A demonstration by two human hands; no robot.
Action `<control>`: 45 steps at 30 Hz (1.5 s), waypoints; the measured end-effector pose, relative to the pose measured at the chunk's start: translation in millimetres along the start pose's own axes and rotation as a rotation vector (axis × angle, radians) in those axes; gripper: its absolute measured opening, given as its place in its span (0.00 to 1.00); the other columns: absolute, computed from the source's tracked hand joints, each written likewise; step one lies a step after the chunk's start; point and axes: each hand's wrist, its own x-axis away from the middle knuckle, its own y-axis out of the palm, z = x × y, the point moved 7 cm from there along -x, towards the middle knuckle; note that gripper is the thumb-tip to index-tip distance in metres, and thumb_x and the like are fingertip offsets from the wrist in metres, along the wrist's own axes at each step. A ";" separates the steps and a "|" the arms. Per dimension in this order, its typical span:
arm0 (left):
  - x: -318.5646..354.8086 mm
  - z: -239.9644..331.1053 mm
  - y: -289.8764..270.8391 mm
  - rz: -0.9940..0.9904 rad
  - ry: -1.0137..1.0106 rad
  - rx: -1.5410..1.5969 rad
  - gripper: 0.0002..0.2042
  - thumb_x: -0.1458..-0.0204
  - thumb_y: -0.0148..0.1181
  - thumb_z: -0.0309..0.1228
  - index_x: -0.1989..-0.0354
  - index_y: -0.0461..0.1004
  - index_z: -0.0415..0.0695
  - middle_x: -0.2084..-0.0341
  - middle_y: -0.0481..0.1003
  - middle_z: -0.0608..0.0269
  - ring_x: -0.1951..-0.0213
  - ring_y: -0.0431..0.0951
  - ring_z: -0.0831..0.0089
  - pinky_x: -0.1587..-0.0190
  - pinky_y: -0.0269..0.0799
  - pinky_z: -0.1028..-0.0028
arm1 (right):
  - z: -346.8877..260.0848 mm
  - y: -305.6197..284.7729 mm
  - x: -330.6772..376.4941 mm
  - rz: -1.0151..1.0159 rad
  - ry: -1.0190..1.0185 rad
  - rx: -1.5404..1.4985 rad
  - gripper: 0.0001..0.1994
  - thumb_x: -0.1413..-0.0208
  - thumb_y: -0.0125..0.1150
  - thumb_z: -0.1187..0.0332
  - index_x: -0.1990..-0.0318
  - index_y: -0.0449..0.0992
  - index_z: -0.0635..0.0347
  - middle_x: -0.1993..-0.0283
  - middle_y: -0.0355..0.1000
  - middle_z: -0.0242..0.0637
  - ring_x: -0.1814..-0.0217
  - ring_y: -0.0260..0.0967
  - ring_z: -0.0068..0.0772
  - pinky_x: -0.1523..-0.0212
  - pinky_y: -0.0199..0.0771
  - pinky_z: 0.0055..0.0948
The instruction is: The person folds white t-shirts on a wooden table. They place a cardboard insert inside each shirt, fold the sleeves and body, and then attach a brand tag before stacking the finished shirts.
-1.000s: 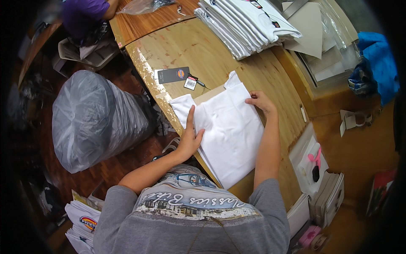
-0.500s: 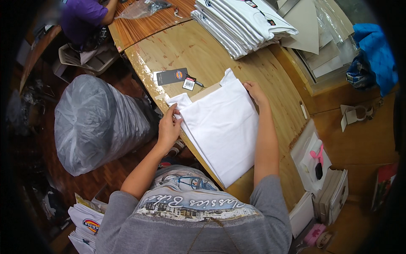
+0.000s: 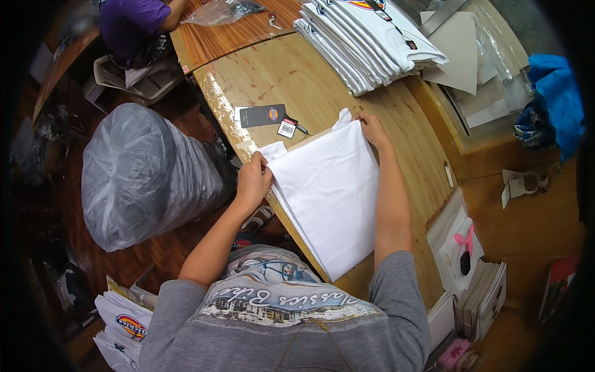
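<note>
Item: white shirt (image 3: 328,192), centre frame on wooden table (image 3: 297,80) | left hand (image 3: 253,180), right hand (image 3: 372,128): fingers pinching top corners; folding appearing partly done | folded stack (image 3: 372,37) waiting upper right.

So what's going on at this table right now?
A person is folding a white T-shirt on a wooden table. The left hand grips its left edge, and the right hand pinches the far corner. A stack of folded white shirts and dark hang tags lie beyond.
</note>
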 end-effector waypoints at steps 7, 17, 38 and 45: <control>0.6 -2.5 0.4 -0.055 -0.079 0.212 0.03 0.56 0.47 0.19 0.76 0.61 0.33 0.85 0.70 0.57 0.85 0.73 0.76 0.84 0.69 0.80 | -6.2 -2.9 -6.2 0.088 -0.083 0.186 0.08 0.56 0.47 0.76 0.70 0.73 0.61 0.72 0.71 0.43 0.70 0.67 0.34 0.66 0.65 0.26; 18.8 45.6 -9.5 0.002 0.261 -0.372 0.12 0.56 0.48 0.27 0.62 0.64 0.39 0.66 0.69 0.54 0.58 0.68 0.63 0.58 0.63 0.65 | -43.3 -4.5 27.2 0.499 -0.052 0.481 0.14 0.53 0.49 0.68 0.56 0.67 0.57 0.56 0.65 0.43 0.52 0.61 0.40 0.53 0.58 0.34; 6.1 26.2 -7.3 0.079 0.085 -0.535 0.19 0.66 0.62 0.36 0.68 0.65 0.37 0.61 0.64 0.45 0.56 0.62 0.56 0.60 0.58 0.64 | 5.8 7.3 1.0 -0.006 0.285 0.109 0.25 0.71 0.69 0.61 0.65 0.68 0.66 0.61 0.66 0.46 0.59 0.64 0.41 0.59 0.62 0.29; -31.8 91.9 13.4 0.048 0.371 -0.036 0.13 0.64 0.59 0.26 0.72 0.62 0.38 0.79 0.69 0.50 0.76 0.70 0.56 0.75 0.65 0.66 | -33.0 -101.1 66.4 0.410 -0.019 0.034 0.22 0.67 0.66 0.70 0.61 0.66 0.66 0.65 0.68 0.40 0.63 0.65 0.31 0.63 0.64 0.25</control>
